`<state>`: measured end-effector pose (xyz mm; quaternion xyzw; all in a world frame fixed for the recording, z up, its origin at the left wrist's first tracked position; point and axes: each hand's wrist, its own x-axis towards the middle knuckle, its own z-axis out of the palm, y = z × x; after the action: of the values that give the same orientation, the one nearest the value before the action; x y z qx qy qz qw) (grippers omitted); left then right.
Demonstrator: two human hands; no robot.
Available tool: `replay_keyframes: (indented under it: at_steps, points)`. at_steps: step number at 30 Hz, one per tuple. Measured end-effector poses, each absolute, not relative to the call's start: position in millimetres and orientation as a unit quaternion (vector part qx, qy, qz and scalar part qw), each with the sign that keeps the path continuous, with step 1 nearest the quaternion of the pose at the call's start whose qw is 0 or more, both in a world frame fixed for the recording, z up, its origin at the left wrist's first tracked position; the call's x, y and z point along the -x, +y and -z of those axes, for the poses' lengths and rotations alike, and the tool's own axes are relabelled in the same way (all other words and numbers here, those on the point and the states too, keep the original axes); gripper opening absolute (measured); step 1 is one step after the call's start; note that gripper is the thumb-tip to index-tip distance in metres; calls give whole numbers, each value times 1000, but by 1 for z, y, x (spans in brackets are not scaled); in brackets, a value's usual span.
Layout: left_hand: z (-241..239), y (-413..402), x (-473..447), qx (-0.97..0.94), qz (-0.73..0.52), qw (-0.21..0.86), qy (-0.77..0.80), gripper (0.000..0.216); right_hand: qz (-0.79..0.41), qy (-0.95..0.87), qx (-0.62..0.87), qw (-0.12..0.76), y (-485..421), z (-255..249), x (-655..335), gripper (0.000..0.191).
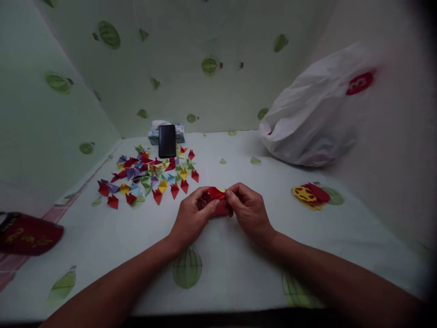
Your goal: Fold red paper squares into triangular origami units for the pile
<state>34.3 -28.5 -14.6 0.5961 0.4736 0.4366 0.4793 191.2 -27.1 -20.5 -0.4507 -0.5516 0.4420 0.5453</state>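
1. The left hand [191, 212] grips the red piece [220, 209] between thumb and fingers, seemingly to steady it; the right hand [251, 209] pinches its other side, perhaps for finer control. It sits between both, above the table's middle.
2. Yellow-and-red cutouts [307, 195] lie right, apart from the hands.
3. Folded paper pieces [144, 167] spread left, probably leaving working room.
4. A phone [167, 142] leans upright, apparently propped by the tissue box [180, 134].

Two hands [191, 214] [251, 214], one phone [167, 141], one tissue box [154, 136], one bag [307, 118], dozens of folded papers [163, 186].
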Motion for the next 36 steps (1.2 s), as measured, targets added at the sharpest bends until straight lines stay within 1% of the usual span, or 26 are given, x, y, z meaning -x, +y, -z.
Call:
replay_keyframes:
  at_steps: [10, 13, 16, 19, 22, 26, 30, 36]
  points:
    - [11, -31, -37, -459, -490, 577, 466, 29, -468, -555, 443, 526, -33, 23, -185, 24]
    - [10, -31, -39, -403, -500, 619, 453, 33, -445, -577, 442, 522, -35, 23, -184, 22]
    - [9, -32, -41, -378, -504, 644, 434, 37, -395, -611, 453, 516, -37, 23, -185, 21]
    - [9, -32, -42, -366, -522, 644, 423, 31, -362, -630, 461, 510, -37, 23, -185, 20]
    - [9, -33, -42, -350, -529, 649, 421, 27, -363, -631, 457, 511, -36, 23, -185, 21]
    - [12, -35, -42, -346, -525, 659, 412, 30, -378, -622, 453, 515, -35, 24, -185, 21]
    - [15, -35, -41, -353, -538, 646, 412, 34, -400, -617, 450, 508, -36, 24, -185, 23]
    - [12, -32, -39, -376, -522, 625, 442, 27, -380, -641, 451, 492, -35, 25, -184, 22]
